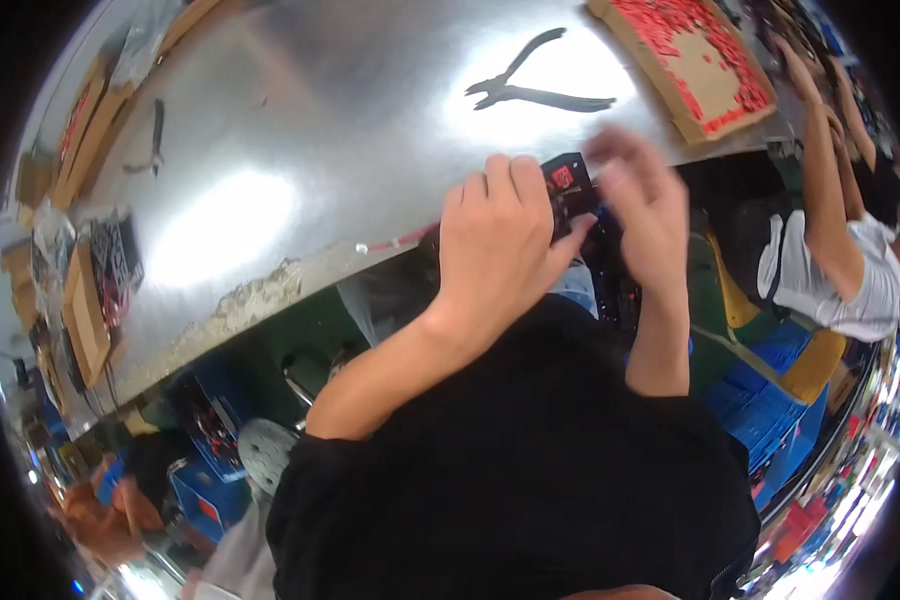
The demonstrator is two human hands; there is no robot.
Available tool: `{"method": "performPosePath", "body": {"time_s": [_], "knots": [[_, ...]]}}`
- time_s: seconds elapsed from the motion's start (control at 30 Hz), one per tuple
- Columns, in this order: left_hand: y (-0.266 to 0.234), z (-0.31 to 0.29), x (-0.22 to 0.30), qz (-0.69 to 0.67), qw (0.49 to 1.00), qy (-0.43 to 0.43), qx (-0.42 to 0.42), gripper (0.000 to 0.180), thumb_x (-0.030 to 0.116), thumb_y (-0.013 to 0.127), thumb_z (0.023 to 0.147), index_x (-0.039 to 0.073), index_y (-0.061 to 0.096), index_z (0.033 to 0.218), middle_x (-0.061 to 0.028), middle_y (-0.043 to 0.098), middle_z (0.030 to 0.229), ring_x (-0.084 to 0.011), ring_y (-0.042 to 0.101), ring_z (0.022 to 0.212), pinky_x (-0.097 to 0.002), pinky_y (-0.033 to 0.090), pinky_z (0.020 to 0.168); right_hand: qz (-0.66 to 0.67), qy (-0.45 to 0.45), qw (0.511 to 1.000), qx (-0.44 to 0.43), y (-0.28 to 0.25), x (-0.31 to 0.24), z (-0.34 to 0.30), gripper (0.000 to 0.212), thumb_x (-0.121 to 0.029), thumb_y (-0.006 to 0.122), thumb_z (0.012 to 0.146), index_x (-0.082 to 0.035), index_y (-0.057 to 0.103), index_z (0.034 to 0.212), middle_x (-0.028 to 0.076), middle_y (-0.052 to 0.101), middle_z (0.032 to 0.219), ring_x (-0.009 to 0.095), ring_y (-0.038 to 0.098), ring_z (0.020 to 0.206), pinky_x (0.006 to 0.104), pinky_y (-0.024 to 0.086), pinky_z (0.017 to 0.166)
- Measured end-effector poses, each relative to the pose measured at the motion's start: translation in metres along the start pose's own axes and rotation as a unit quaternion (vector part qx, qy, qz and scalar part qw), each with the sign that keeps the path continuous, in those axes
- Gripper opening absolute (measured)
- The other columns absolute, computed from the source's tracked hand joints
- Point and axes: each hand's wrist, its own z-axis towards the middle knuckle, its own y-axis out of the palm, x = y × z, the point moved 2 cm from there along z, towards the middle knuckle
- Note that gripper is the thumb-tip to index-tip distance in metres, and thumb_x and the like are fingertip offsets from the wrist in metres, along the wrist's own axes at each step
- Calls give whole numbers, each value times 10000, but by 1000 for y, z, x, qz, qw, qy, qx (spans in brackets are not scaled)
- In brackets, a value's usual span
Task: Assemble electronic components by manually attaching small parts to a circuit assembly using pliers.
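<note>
My left hand (495,225) is closed around a small black part (570,178) with a red patch on it, above the near edge of the table. Most of the part is hidden under the fingers. A thin red wire (402,240) with a pale tip sticks out on the left side of that hand. My right hand (648,205) is just to the right of the part, its fingers raised and smeared by motion. Whether it touches or holds anything cannot be made out. Beyond both hands lie cutting pliers (520,88) with dark handles, spread apart.
A cardboard tray (688,128) of small red pieces sits at the far right of the metal table (350,130). Other pliers (156,140) and cardboard boxes (88,300) are at the left. Blue crates (770,385) stand below right, near a co-worker's arm (832,215).
</note>
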Motion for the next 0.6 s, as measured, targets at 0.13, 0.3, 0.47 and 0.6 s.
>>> {"method": "performPosePath", "body": {"time_s": [0.13, 0.3, 0.47, 0.6], "knots": [[8, -7, 36, -137, 987, 15, -88, 657, 366, 804, 743, -56, 504, 1148, -177, 537, 991, -342, 583, 884, -414, 474, 748, 80, 20, 996, -22, -25, 27, -29, 355, -84, 654, 932, 61, 620, 1253, 72, 693, 1064, 138, 638, 966, 268, 500, 878], [25, -17, 68, -207, 962, 172, -55, 679, 319, 784, 774, -70, 502, 1254, -218, 541, 1094, -385, 551, 990, -434, 462, 838, -67, 143, 980, 124, -137, 57, -60, 356, -175, 675, 935, 30, 662, 1226, 35, 713, 1035, 111, 647, 941, 263, 510, 847], [27, -11, 39, -180, 976, 119, -43, 338, 198, 762, 796, 19, 607, 1037, -138, 602, 915, -329, 585, 841, -405, 456, 735, -385, 184, 882, 201, -200, 134, -85, 266, -166, 651, 907, 17, 710, 1091, 175, 718, 944, 253, 696, 847, 332, 532, 779], [28, -12, -10, -106, 991, 50, 60, 222, 147, 750, 819, 39, 636, 975, -116, 605, 835, -300, 590, 752, -404, 449, 700, -287, -86, 916, 267, -187, 87, -25, 207, -142, 672, 914, 31, 701, 1023, 132, 710, 943, 179, 676, 858, 297, 525, 798]]}}
